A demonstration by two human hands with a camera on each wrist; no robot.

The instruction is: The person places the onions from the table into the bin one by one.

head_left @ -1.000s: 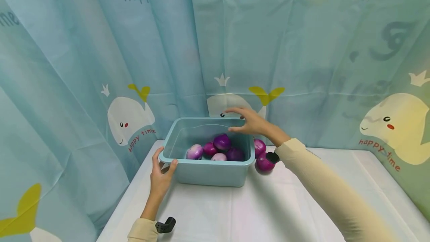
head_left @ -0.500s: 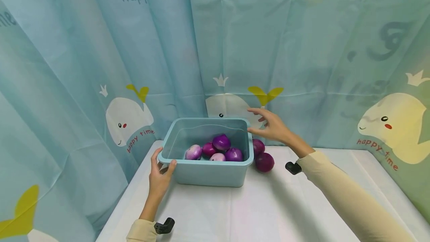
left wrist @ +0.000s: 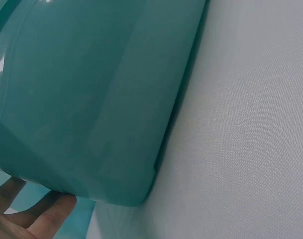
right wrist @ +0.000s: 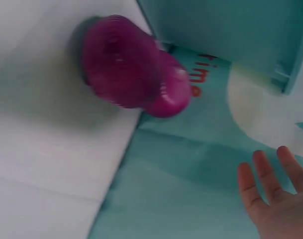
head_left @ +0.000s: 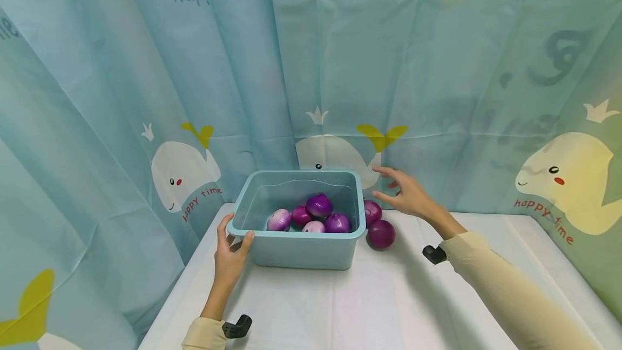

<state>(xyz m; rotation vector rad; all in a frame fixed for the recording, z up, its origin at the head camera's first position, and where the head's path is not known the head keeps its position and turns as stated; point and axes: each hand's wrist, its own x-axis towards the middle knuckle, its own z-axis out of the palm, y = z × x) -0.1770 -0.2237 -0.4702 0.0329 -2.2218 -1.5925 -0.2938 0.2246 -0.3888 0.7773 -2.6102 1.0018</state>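
Observation:
A light blue plastic bin [head_left: 301, 251] stands on the table with several red onions [head_left: 319, 206] inside, some purple and some paler. My left hand [head_left: 229, 263] holds its near left corner, thumb on the front and fingers along the left side; the left wrist view shows fingertips [left wrist: 55, 211] against the bin wall [left wrist: 91, 99]. To the right of the bin lie two red onions, a nearer one [head_left: 381, 234] and a farther one [head_left: 372, 213] beside the bin. Above and right of them my right hand [head_left: 407, 197] hovers, fingers spread and holding nothing.
A white cloth [head_left: 311, 307] covers the table. Close behind the bin hangs a blue-green curtain [head_left: 350, 69] printed with whales, which also runs down the left side.
My right hand has moved from over the bin's right rim out to the right, past the rim, and slightly lower. The left hand stays at the bin's corner.

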